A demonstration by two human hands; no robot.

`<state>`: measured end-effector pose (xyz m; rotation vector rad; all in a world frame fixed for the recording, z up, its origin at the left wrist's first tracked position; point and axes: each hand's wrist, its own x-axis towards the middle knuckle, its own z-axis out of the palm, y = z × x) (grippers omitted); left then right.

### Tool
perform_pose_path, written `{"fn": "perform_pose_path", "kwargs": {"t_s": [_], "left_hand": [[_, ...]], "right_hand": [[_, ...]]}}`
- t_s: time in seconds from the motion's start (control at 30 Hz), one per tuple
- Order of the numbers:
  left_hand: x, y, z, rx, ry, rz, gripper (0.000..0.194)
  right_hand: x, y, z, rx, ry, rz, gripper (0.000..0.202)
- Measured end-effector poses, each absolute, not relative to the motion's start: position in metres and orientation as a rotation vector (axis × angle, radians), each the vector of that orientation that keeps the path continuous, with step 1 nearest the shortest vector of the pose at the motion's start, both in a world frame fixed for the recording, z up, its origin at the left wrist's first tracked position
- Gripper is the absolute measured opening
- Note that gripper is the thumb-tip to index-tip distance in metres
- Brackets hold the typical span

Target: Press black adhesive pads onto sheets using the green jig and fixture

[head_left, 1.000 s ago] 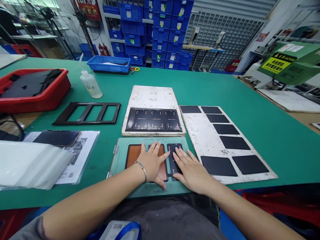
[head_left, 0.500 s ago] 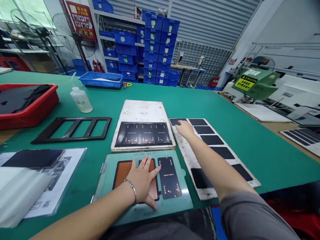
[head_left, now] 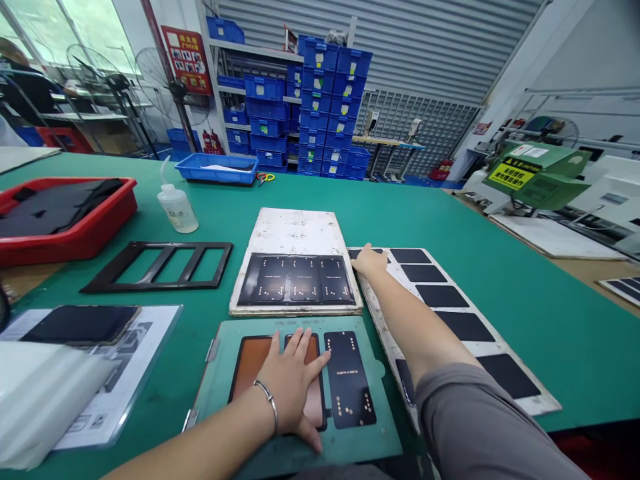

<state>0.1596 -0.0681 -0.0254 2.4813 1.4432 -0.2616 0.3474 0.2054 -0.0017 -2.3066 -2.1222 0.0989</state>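
My left hand (head_left: 295, 380) lies flat with fingers spread on a pale green hinged plate (head_left: 350, 447). Its palm covers part of the plate's brown and pinkish windows; a black panel with copper-coloured dots (head_left: 349, 380) sits to the right of the fingers. My right hand (head_left: 371, 262) reaches to the far left corner of a long white board (head_left: 537, 405) bearing several black rectangular sheets (head_left: 440, 296). Its fingers are curled down at the farthest left sheet, and their tips are hidden. Beyond the plate, a white worn board (head_left: 300, 230) carries a black three-part panel (head_left: 296, 280).
A black frame (head_left: 173, 287) lies left of the boards, near a squeeze bottle (head_left: 179, 210) and a red tray (head_left: 113, 217) of black sheets. At lower left are a phone (head_left: 80, 325) and white wrapping (head_left: 45, 400). A green machine (head_left: 545, 177) stands at right.
The view has shifted, so the table things appear lower and farther right. My right hand has moved slightly toward the board's left edge, its fingers more curled. My left hand stays on the plate.
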Motion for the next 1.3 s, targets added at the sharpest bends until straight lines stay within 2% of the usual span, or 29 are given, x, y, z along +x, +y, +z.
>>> {"fn": "perform_pose_path", "kwargs": {"t_s": [0.13, 0.27, 0.37, 0.47, 0.6, 0.7, 0.87, 1.3], "left_hand": [[0.159, -0.068, -0.022, 2.496, 1.417, -0.265, 0.128], [0.158, -0.068, -0.016, 2.504, 1.399, -0.247, 0.125], [0.148, -0.068, -0.009, 2.502, 1.368, -0.233, 0.124], [0.128, -0.072, 0.0, 2.458, 1.405, -0.283, 0.129], [0.106, -0.081, 0.008, 2.359, 1.525, -0.424, 0.133], [0.103, -0.085, 0.009, 2.355, 1.549, -0.462, 0.131], [0.11, -0.084, 0.005, 2.389, 1.566, -0.46, 0.133], [0.114, -0.082, 0.005, 2.363, 1.58, -0.498, 0.137]], "right_hand": [[0.365, 0.197, 0.027, -2.251, -2.06, -0.025, 0.056], [0.399, 0.182, 0.062, -2.197, -1.95, -0.089, 0.057], [0.416, 0.159, 0.082, -2.01, -1.725, 0.095, 0.059], [0.414, 0.12, 0.091, -1.691, -1.593, 0.506, 0.061], [0.384, 0.055, 0.077, -1.259, -1.676, 1.133, 0.055], [0.356, 0.016, 0.054, -1.13, -1.777, 1.354, 0.047], [0.322, -0.008, 0.015, -1.098, -1.893, 1.429, 0.029], [0.307, -0.009, -0.005, -1.133, -1.953, 1.451, 0.028]]}}
